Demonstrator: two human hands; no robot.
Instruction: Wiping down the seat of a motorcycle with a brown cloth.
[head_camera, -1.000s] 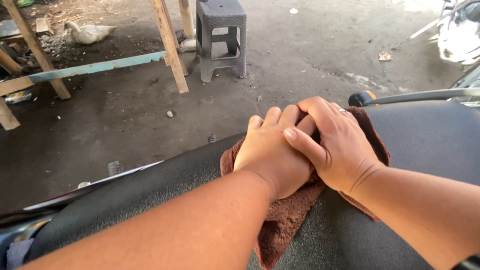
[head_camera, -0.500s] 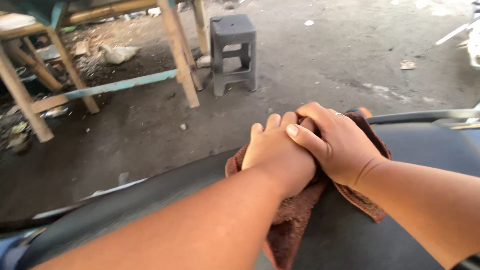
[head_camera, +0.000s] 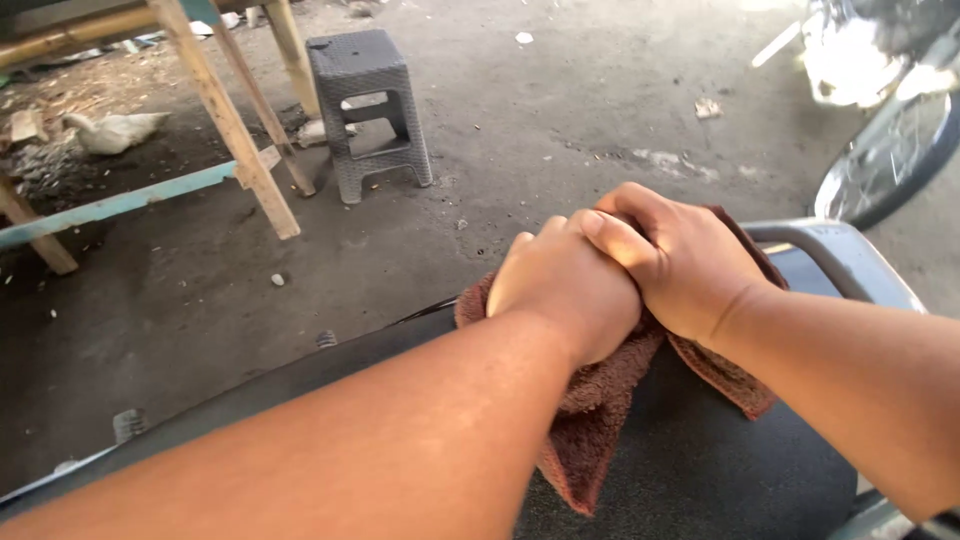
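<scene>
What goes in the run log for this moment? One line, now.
left hand: pressing brown cloth | right hand: overlapping left | surface: black seat | nearby: grey stool, white duck

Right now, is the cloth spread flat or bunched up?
Bunched up: the cloth lies crumpled under both hands, its end drooping over the seat.

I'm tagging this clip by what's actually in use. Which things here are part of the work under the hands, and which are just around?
In use:
left hand, pressing on the cloth
right hand, laid over the left
brown cloth
black seat under the cloth

Just around:
grey stool
wooden frame
white duck
grey grab rail
spoked wheel
</scene>
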